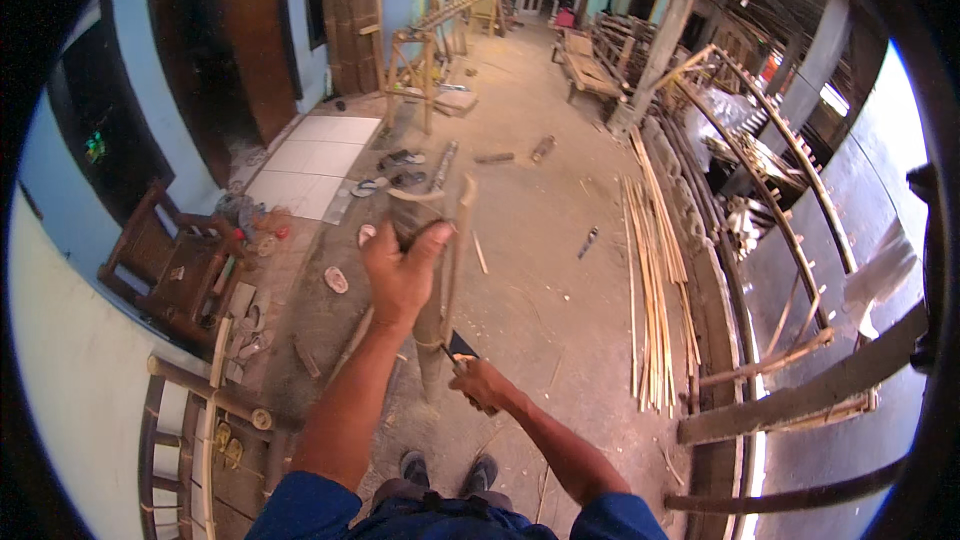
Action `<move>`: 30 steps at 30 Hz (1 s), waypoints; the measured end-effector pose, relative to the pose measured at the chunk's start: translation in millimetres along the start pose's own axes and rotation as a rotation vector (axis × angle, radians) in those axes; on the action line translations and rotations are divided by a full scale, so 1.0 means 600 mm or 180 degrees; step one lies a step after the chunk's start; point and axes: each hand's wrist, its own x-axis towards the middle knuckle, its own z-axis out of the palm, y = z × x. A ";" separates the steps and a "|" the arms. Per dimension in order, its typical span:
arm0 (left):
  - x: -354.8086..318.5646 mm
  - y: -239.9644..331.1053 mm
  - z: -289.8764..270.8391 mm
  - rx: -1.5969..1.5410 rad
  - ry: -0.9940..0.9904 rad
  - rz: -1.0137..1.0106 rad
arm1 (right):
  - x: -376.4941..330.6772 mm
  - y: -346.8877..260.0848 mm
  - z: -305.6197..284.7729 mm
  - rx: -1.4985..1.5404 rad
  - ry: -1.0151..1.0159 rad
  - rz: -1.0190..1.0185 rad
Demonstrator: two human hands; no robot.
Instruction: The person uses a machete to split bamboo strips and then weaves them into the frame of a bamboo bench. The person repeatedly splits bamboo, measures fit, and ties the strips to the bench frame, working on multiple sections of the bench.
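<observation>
A thick bamboo pole [430, 365] stands upright in front of me, with a strip [461, 250] parting from its right side. My left hand [405, 270] is closed around the pole near its upper end, its thumb pointing up to the right. Lower down, my right hand [481, 386] grips a knife by its handle. The knife's dark blade [461, 346] lies against the right side of the bamboo, where the strip is still joined. Part of the pole is hidden behind my left hand and forearm.
Long split bamboo strips [655, 290] lie on the floor at right, beside a low ledge. A wooden chair [175, 265] and a bamboo frame [185, 440] stand at left. Sandals [400, 160] and a plastic bottle [543, 148] lie ahead. A bamboo trestle [430, 50] stands farther off.
</observation>
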 end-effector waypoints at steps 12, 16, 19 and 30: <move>0.087 -0.050 -0.112 0.0395 0.0538 -0.0145 | -0.281 0.027 0.004 0.0400 0.0807 0.0478; 0.090 -0.037 -0.091 0.0189 0.0375 0.0105 | -0.264 -0.043 0.024 0.1005 0.1670 -0.0104; 0.061 -0.023 -0.077 0.0180 0.0123 0.0214 | -0.261 -0.121 0.027 0.1107 0.1730 -0.0952; -0.036 0.076 -0.122 0.0474 -0.0943 -0.0504 | -0.288 -0.313 0.020 0.0269 0.1813 -0.2209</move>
